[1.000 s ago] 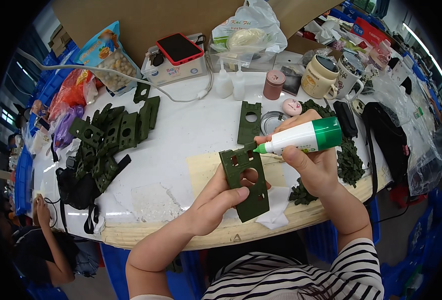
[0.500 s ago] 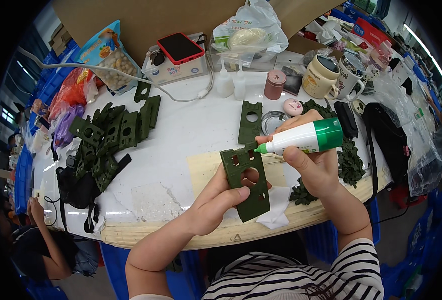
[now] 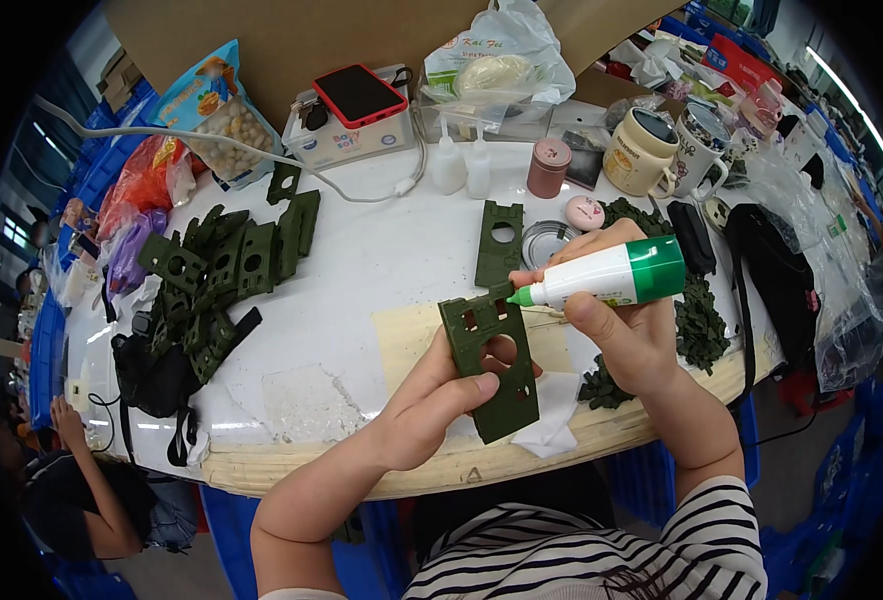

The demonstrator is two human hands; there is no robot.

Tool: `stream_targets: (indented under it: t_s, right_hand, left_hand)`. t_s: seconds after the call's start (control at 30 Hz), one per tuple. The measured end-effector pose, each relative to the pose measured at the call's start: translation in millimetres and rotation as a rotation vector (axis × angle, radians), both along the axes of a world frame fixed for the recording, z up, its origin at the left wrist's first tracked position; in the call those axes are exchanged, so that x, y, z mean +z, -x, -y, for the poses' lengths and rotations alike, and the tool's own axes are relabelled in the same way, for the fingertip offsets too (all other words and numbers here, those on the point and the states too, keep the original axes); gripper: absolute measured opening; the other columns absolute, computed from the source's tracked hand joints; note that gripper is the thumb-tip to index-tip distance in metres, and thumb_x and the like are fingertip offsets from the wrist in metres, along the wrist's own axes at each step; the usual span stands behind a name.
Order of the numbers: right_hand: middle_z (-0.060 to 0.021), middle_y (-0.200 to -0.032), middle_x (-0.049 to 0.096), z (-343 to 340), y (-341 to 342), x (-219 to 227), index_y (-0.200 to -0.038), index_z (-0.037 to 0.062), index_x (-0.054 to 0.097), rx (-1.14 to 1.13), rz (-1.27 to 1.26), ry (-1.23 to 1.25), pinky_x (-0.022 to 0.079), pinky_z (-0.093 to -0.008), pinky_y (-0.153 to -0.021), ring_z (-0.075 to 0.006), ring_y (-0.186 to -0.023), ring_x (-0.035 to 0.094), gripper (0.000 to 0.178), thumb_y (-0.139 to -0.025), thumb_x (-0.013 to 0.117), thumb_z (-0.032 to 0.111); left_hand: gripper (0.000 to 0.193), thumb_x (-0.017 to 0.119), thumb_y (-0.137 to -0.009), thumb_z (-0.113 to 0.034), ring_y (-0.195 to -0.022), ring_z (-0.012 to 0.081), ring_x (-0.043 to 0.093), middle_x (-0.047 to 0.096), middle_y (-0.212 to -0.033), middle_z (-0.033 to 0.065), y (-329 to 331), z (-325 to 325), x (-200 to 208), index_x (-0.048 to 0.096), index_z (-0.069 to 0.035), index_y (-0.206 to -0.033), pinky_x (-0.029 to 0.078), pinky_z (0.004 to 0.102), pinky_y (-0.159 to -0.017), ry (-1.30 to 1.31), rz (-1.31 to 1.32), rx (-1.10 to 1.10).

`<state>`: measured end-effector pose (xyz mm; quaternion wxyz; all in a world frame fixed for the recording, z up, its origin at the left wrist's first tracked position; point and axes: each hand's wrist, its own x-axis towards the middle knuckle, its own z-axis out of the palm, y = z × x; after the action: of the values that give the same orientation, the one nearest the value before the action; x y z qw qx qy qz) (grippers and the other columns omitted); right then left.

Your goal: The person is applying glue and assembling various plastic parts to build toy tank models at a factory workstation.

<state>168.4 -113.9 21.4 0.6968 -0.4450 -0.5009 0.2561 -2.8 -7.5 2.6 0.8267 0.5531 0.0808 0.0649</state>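
My left hand [image 3: 437, 398] is closed on a dark green plastic plate [image 3: 505, 400] with a large round hole and smaller square openings, held tilted over the near edge of the table. In my right hand [image 3: 617, 335] is a white glue bottle [image 3: 590, 276] with a green base and a green nozzle. It lies nearly level, and the nozzle tip meets the top right corner of the plate, by a square opening. Behind the nozzle, a similar green plate [image 3: 499, 262] lies on the table. Small dark green pieces [image 3: 699, 325] are heaped to the right of my right hand.
Many green plastic parts [image 3: 232, 260] are piled at the left, beside a black bag [image 3: 152, 375]. Two mugs [image 3: 642, 150], a pink tin [image 3: 550, 168] and small white squeeze bottles [image 3: 449, 168] stand at the back. A red-edged phone [image 3: 362, 95] rests on a plastic box. Another person's arm [image 3: 97, 500] shows at far left.
My hands, the plate and the glue bottle hold almost the same position. At far left, the other person's hand has shifted slightly.
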Motion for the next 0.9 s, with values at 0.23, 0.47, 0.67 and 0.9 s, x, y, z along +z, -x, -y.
stream_targets:
  t_s: [0.23, 0.47, 0.67, 0.9]
  right_hand:
    - [-0.0114, -0.095, 0.054, -0.1, -0.9, 0.5, -0.099, -0.0014, 0.046, 0.005, 0.006, 0.002, 0.052, -0.041, -0.086, -0.0271, -0.094, 0.063, 0.033, -0.086, 0.064, 0.023]
    - [-0.0115, -0.095, 0.054, 0.0, 0.0, 0.8, -0.099, -0.0014, 0.046, 0.007, -0.003, 0.0, 0.052, -0.0417, -0.086, -0.027, -0.094, 0.063, 0.032, -0.086, 0.064, 0.022]
    - [-0.0117, -0.095, 0.054, 0.0, 1.1, -0.6, -0.1, -0.0008, 0.046, 0.0, -0.037, 0.0, 0.051, -0.0425, -0.087, -0.0264, -0.094, 0.062, 0.032, -0.086, 0.064, 0.021]
    - [-0.0104, -0.093, 0.054, -1.9, -2.5, -3.4, -0.098, 0.0004, 0.046, 0.041, -0.105, -0.013, 0.05, -0.0427, -0.088, -0.0251, -0.093, 0.063, 0.031, -0.087, 0.063, 0.023]
  left_hand:
    - [0.053, 0.041, -0.088, -0.015, -0.108, 0.0206, 0.05, 0.049, -0.118, 0.0177, -0.2, -0.7, -1.8, 0.022, -0.002, -0.135, 0.042, 0.0354, -0.091, 0.004, 0.017, -0.011]
    - [0.053, 0.041, -0.088, -0.015, -0.109, 0.0206, 0.049, 0.049, -0.119, 0.0174, 0.1, -0.5, -1.5, 0.021, -0.002, -0.135, 0.042, 0.0349, -0.09, 0.008, 0.007, -0.008]
    - [0.055, 0.042, -0.088, -0.017, -0.108, 0.0203, 0.05, 0.048, -0.118, 0.0171, -0.7, -0.3, 0.3, 0.02, -0.003, -0.136, 0.043, 0.0347, -0.09, 0.015, 0.001, -0.008]
    - [0.058, 0.042, -0.087, -0.019, -0.107, 0.0198, 0.051, 0.049, -0.118, 0.0167, -1.5, -2.7, 4.3, 0.019, -0.006, -0.139, 0.046, 0.0329, -0.085, 0.057, 0.002, -0.051]
